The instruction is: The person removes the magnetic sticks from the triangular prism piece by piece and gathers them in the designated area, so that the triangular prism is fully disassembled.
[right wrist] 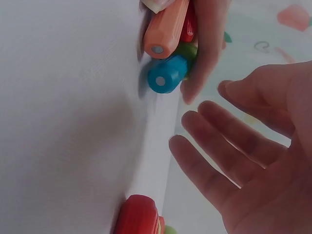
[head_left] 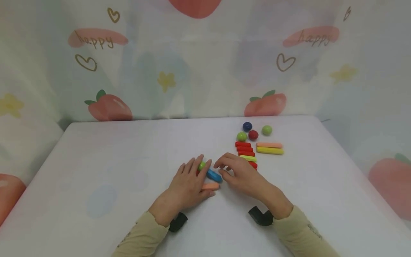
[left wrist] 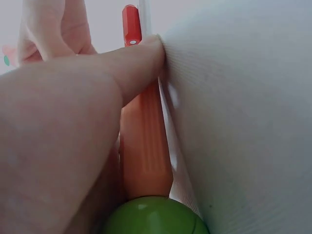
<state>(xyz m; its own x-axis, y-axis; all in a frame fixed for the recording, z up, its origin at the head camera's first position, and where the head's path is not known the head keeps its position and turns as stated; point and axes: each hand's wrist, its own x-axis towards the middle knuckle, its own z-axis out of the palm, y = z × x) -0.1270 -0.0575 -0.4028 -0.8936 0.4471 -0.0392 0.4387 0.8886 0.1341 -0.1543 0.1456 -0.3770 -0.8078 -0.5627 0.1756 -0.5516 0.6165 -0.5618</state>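
My left hand [head_left: 189,182] lies with fingers spread over a small group of toy pieces on the white table. Under and between its fingers show a light green ball [head_left: 201,165], a blue magnetic rod [head_left: 214,175] and a peach magnetic rod [head_left: 211,186]. In the left wrist view the thumb lies across the peach rod [left wrist: 146,146], with a green ball [left wrist: 156,217] at its near end and a red rod [left wrist: 130,24] beyond. Just right of the blue rod hovers my right hand [head_left: 242,175], fingers loosely bent and holding nothing. Metal dots show at the rod ends in the right wrist view.
Beyond the right hand, several red rods [head_left: 245,149] and a yellow-green rod [head_left: 248,158] lie in a column. A peach rod [head_left: 269,145] and a yellow rod [head_left: 269,150] sit beside it. Blue [head_left: 247,126], red [head_left: 253,135] and green balls [head_left: 267,130] rest further back.
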